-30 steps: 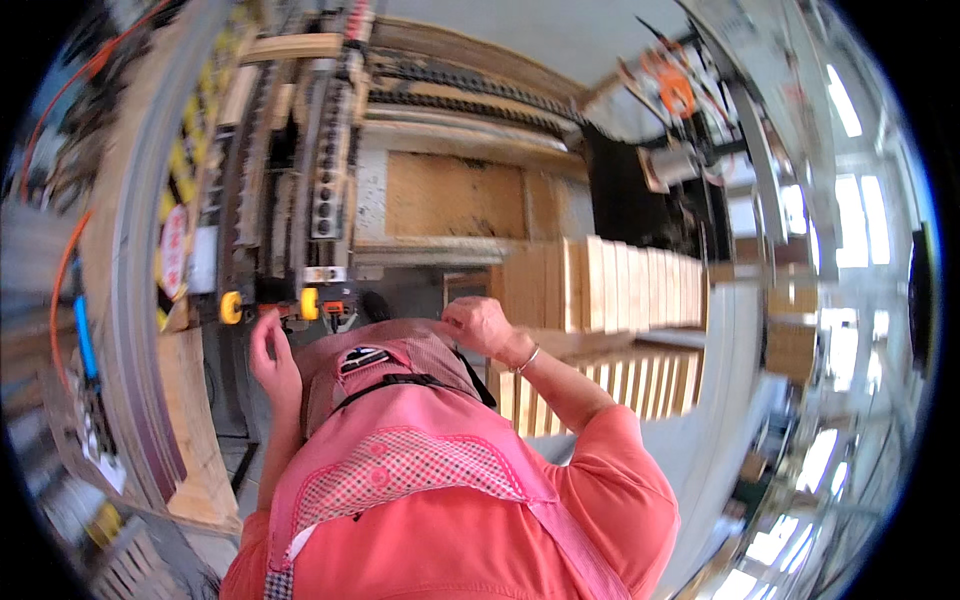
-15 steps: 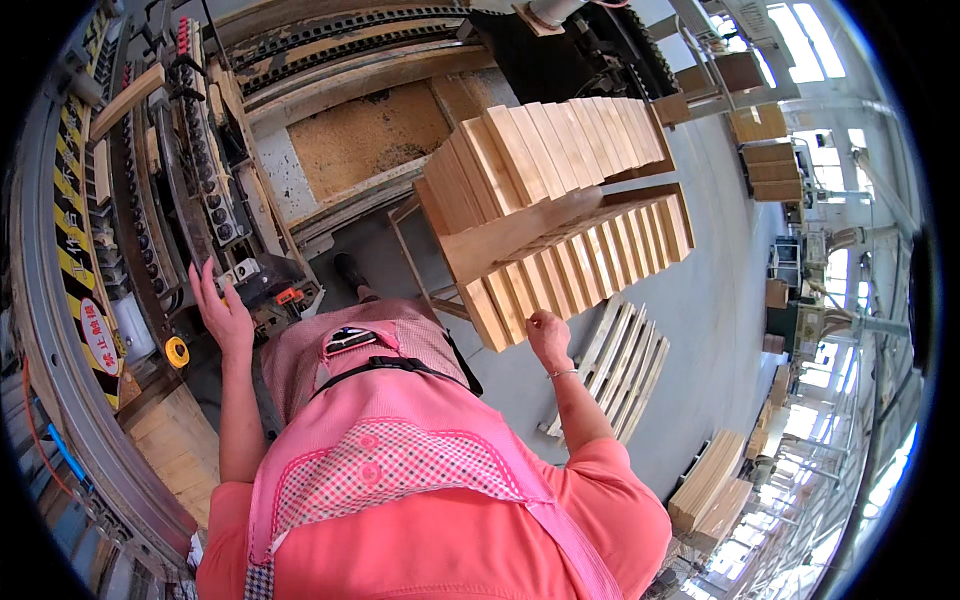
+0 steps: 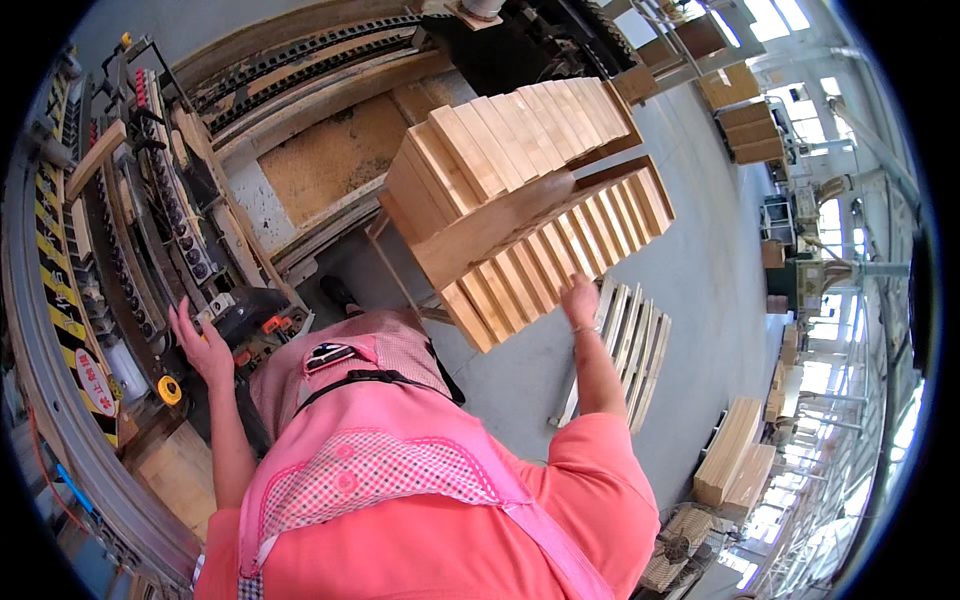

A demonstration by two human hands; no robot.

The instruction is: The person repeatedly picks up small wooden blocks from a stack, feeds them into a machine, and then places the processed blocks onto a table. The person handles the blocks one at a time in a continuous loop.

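Observation:
Wooden boards stand side by side in two rows, a far row (image 3: 525,135) and a near row (image 3: 560,262), on a wooden stand in front of me. My right hand (image 3: 578,303) is at the near row's front ends, right of its middle, with the fingers curled in. Whether they grip a board end is hidden. My left hand (image 3: 203,345) is raised, its fingers spread, beside the machine's front end. A yellow round knob (image 3: 170,389) sits just below that hand. No object shows in the left palm.
Along the left runs a machine with rollers (image 3: 195,255) and a yellow-black striped rail (image 3: 62,310). A sawdust-covered bed (image 3: 325,180) lies behind the stand. On the floor at right are a slatted pallet (image 3: 635,350) and stacked boards (image 3: 730,450).
My right hand has moved rightward and away from me along the near row's ends, the arm stretching out. The left hand stays raised and spread. The whole view has shifted slightly.

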